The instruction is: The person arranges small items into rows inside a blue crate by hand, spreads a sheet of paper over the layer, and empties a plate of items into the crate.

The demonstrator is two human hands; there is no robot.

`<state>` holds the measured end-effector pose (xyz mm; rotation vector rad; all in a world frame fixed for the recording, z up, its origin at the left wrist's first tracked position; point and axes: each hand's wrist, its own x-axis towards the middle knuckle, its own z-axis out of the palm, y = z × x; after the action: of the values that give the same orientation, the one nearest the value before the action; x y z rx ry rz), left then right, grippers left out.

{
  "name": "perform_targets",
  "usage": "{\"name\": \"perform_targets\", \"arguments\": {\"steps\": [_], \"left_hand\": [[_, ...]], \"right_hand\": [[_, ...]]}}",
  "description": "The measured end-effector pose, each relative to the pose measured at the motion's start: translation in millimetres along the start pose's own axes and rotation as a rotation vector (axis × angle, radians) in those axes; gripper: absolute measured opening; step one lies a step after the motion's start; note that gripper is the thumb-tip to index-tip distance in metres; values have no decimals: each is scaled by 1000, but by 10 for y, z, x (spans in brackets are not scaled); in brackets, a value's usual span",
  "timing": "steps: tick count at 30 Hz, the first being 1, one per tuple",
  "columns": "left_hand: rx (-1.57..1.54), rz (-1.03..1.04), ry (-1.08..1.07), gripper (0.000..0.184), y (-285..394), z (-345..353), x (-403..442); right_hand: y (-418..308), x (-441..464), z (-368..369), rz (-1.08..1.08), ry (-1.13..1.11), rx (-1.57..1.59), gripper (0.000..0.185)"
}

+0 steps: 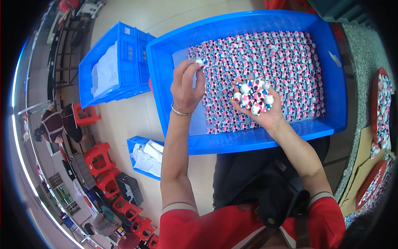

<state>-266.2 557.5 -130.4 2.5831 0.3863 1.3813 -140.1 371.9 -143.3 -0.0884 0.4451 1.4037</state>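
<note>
A small white, pink and blue figure [200, 63] is pinched between the thumb and fingers of my left hand [186, 87], which wears a bracelet and hovers over the left part of a large blue bin [248, 145]. My right hand [271, 114] is palm up and cupped around a pile of similar figures [253, 97], over the middle of the bin. Below both hands, many of these figures [290, 70] lie in close rows on the bin's floor. A pale liner [199, 122] shows at the left end of the rows.
Stacked blue crates [126, 54] stand left of the bin, with a smaller blue crate [139, 168] of white sheets below. Red stools [101, 159] and people [62, 124] are farther left. Red trays [375, 120] of figures lie at the right.
</note>
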Motion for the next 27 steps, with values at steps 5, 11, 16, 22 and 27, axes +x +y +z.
{"name": "perform_targets", "arguments": {"steps": [5,11,16,22,27], "left_hand": [[-103,-551,-134,28,-420,31,-459],[-118,-969,-372,26,-993,263,-1087],[-135,-894,-369,33,-1098,472,-1075],[-236,-795,-322,32,-210,127,-329],[-467,-557,-557,34,634,-40,115]], "right_hand": [[-12,-4,-25,-14,-7,26,39],[-54,12,-60,-28,1,16,45],[-66,16,-62,-42,15,76,40],[-80,48,-145,-26,38,63,46],[-41,56,-117,4,117,-94,39]]}}
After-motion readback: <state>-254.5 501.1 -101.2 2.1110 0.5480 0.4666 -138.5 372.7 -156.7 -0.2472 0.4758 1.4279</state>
